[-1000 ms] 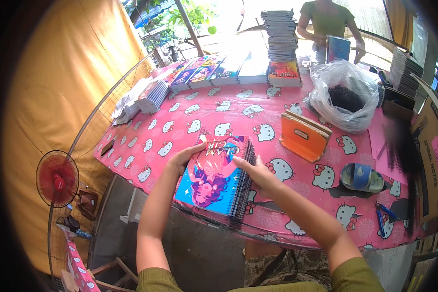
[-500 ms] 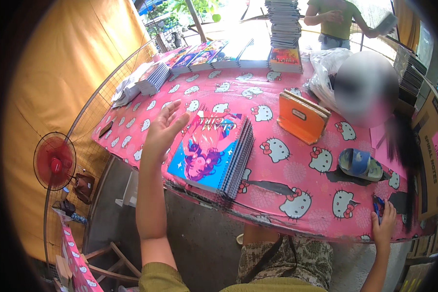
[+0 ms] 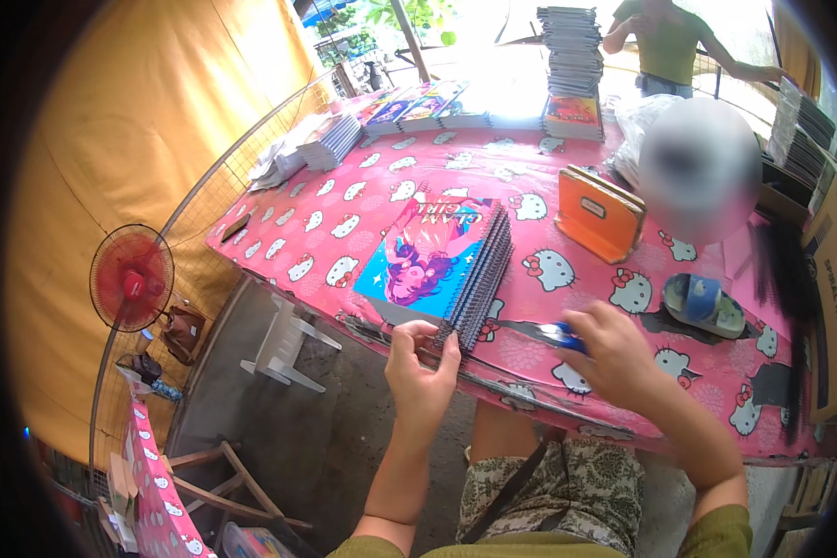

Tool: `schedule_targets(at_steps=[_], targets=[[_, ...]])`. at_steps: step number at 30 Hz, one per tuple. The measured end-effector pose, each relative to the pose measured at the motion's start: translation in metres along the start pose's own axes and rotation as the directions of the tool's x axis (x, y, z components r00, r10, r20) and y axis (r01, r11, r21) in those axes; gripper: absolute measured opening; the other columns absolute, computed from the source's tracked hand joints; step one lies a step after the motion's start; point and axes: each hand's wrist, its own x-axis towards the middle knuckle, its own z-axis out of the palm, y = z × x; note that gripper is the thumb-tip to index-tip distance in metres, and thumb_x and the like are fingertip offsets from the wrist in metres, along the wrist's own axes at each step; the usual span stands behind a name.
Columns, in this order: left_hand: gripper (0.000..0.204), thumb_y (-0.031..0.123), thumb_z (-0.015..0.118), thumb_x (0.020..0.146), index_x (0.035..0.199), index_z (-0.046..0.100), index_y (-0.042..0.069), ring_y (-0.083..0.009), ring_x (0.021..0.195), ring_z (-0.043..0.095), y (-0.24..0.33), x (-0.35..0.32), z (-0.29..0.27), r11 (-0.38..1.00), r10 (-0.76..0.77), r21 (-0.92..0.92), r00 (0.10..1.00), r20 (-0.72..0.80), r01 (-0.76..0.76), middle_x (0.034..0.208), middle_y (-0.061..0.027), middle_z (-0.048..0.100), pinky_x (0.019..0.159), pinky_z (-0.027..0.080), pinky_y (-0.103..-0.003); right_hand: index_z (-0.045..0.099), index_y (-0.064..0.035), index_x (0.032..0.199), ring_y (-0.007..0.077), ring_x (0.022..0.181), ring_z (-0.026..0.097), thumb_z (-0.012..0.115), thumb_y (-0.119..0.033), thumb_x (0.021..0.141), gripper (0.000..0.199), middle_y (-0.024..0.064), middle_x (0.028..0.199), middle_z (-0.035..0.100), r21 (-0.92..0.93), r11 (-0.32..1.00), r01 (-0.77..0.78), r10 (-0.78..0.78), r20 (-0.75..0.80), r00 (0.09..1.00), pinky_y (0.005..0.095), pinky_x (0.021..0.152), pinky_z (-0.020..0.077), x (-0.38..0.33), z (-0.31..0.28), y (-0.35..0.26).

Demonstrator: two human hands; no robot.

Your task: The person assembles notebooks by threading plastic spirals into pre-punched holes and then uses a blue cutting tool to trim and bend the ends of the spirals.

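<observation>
A stack of spiral notebooks (image 3: 428, 260) with a bright blue and pink cover lies near the table's front edge, its black coils on the right side. My left hand (image 3: 418, 372) is at the near corner, thumb and fingers closed around the coil ends. In my right hand (image 3: 609, 358) is a small blue-handled tool (image 3: 564, 337) that looks like pliers, its tip toward the coils but apart from them. My fingers hide part of the tool.
A pink patterned cloth (image 3: 344, 223) with torn patches covers the table. An orange stand (image 3: 600, 219) and a blue-strapped slipper (image 3: 704, 305) lie to the right, beside a cardboard box (image 3: 832, 307). Notebook stacks (image 3: 572, 65) line the back, where another person (image 3: 668, 46) stands. A red fan (image 3: 132, 279) is left.
My right hand has picked up the blue-handled tool from the right side and brought it left toward the notebooks. My left hand came down from beside the stack to its near corner.
</observation>
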Motion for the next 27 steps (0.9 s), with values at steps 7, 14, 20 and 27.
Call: schedule_targets(at_steps=[7, 14, 20, 27], targets=[[0.022, 0.004, 0.072, 0.08, 0.097, 0.059, 0.001, -0.0101, 0.071, 0.057, 0.011, 0.002, -0.003, 0.997, 0.064, -0.038, 0.998, -0.011, -0.065, 0.088, -0.0065, 0.062, 0.063, 0.049, -0.026, 0.056, -0.0125, 0.116, 0.0319, 0.096, 0.057, 0.059, -0.047, 0.088, 0.045, 0.0146, 0.1, 0.055, -0.234, 0.954, 0.187, -0.197, -0.018, 0.98, 0.0525, 0.084, 0.0407, 0.058, 0.036, -0.026], [0.016, -0.003, 0.069, 0.082, 0.094, 0.06, -0.001, -0.0066, 0.071, 0.058, -0.004, -0.003, 0.002, 0.991, 0.06, -0.123, 0.998, -0.008, -0.06, 0.089, -0.0058, 0.064, 0.063, 0.048, -0.022, 0.059, -0.0129, 0.112, 0.0314, 0.097, 0.057, 0.061, -0.048, 0.087, 0.043, 0.0142, 0.101, 0.054, -0.267, 0.932, 0.245, -0.274, -0.08, 0.958, 0.054, 0.087, 0.0405, 0.061, 0.048, -0.022], [0.014, -0.005, 0.069, 0.08, 0.09, 0.06, -0.001, -0.0069, 0.072, 0.058, -0.002, -0.003, 0.004, 0.99, 0.075, -0.119, 0.997, -0.028, -0.077, 0.093, -0.0079, 0.065, 0.064, 0.049, -0.023, 0.062, -0.0046, 0.098, 0.0277, 0.082, 0.062, 0.065, -0.05, 0.082, 0.048, 0.0128, 0.088, 0.06, -0.228, 0.929, 0.293, -0.311, -0.047, 0.949, 0.0415, 0.076, 0.0493, 0.07, 0.044, -0.015], [0.016, -0.003, 0.07, 0.081, 0.091, 0.057, 0.0, -0.0062, 0.072, 0.057, -0.001, -0.004, 0.007, 0.977, -0.072, -0.207, 0.996, -0.058, 0.058, 0.089, -0.0066, 0.064, 0.064, 0.047, -0.021, 0.064, -0.0004, 0.076, 0.0287, 0.071, 0.066, 0.064, -0.058, 0.08, 0.058, 0.0143, 0.072, 0.064, -0.165, 0.982, 0.091, -0.064, 0.16, 0.985, 0.0369, 0.063, 0.0526, 0.078, 0.046, -0.021]])
